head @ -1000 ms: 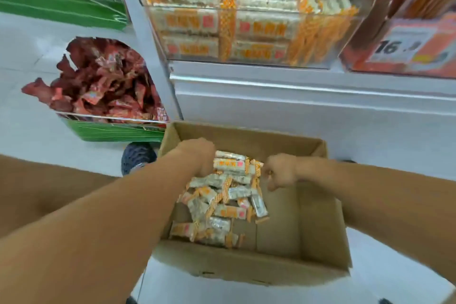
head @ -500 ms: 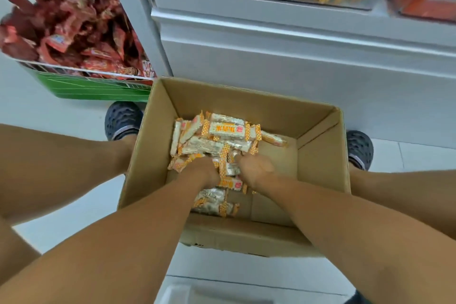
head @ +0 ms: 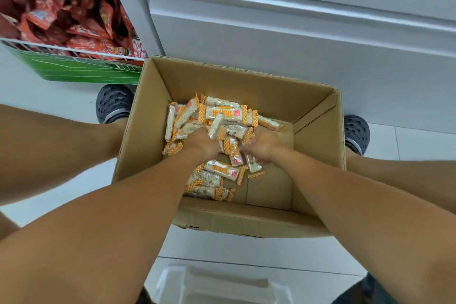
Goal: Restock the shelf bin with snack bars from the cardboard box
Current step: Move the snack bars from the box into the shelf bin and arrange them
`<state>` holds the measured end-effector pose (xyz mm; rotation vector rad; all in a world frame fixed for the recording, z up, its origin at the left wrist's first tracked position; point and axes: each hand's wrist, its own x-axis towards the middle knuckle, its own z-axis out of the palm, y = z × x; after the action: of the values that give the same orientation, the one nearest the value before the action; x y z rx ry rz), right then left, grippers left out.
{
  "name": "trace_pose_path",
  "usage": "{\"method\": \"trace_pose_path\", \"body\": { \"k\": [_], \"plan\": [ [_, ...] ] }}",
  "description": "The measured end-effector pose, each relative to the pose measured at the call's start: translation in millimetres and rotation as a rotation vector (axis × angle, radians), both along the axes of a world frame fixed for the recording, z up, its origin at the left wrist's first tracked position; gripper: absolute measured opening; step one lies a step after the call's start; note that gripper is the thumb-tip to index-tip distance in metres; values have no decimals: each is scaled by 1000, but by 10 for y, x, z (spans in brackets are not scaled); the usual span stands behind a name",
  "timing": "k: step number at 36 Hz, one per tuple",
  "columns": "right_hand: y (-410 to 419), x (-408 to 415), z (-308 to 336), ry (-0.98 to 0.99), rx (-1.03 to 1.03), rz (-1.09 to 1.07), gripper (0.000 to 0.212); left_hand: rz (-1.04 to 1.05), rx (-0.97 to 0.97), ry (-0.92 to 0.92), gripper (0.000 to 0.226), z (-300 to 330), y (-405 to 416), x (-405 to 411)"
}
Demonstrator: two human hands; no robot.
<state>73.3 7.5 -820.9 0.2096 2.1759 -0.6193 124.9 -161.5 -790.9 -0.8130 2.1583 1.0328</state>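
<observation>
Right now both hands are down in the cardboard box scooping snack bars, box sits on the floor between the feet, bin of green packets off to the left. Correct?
Not quite: in the head view the bin on the left has green walls, but its packets are red. The rest holds: left hand and right hand are in the cardboard box, gathering snack bars, with a shoe either side.

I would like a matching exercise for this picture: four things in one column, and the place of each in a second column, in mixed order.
Things:
1. snack bars
2. red packets
3. dark shoe
4. white plastic container

Places:
A. bottom edge of the view, near the person
B. inside the cardboard box
C. floor, left of the box
D. display bin with green front, upper left

Pairs: 1-B, 2-D, 3-C, 4-A
</observation>
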Motion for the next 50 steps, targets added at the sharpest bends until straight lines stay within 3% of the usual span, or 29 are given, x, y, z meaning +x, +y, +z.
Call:
{"method": "trace_pose_path", "body": {
  "k": [2, 5, 8, 10, 12, 15, 18, 21, 24, 27, 29, 30, 32, 37, 40, 42, 44, 47, 50],
  "plan": [
    [37, 130, -126, 81, 195, 166, 50, 4, 68, -82, 56, 44, 15, 40],
    [20, 300, -243, 99, 212, 152, 75, 49, 176, -126, 39, 98, 34, 59],
    [-16, 302, -260, 74, 230, 147, 49, 97, 219, -120, 39, 88, 17, 57],
    [-15, 240, -183, -118, 189, 28, 36, 173, 250, -104, 39, 83, 11, 32],
    [18, 205, -83, -409, 61, -105, 32, 189, 245, -73, 40, 80, 19, 15],
    [144, 138, -21, -677, -410, -320, 33, 179, 277, -23, 44, 65, 52, -39],
    [184, 92, 83, -740, -795, -478, 26, 169, 453, -63, 64, 101, 76, -46],
    [97, 49, 160, -668, -895, -573, 19, 175, 475, -38, 101, 117, 127, -44],
    [48, 2, 166, -481, -664, -373, 11, 252, 328, 101, 106, 60, 147, -51],
    [110, -115, -3, 79, -177, -197, 8, 322, 264, 129, 107, 30, 69, -44],
    [214, -202, -133, 422, 119, 21, 20, 333, 298, 100, 108, 38, 9, -29],
    [272, -237, -213, 497, 219, 139, 31, 337, 313, 87, 108, 52, -17, -16],
    [348, -290, -284, 498, 337, 276, 43, 359, 341, 69, 107, 67, -66, 0],
    [290, -322, -207, 406, 491, 427, 26, 423, 474, 32, 111, 37, -168, 26],
    [240, -292, -185, 77, 338, 229, 9, 425, 438, 35, 99, 20, -177, 14],
    [230, -248, -43, -291, 119, 5, 15, 412, 404, 28, 79, 72, -153, -4],
    [280, -198, 181, -506, -121, -144, 16, 376, 363, 9, 71, 155, -134, -29],
    [398, -149, 536, -564, -459, -252, 17, 315, 379, 9, 74, 291, -113, -46],
    [432, -125, 872, -524, -727, -283, 33, 295, 444, 38, 68, 513, -43, -84]
  ]
}}
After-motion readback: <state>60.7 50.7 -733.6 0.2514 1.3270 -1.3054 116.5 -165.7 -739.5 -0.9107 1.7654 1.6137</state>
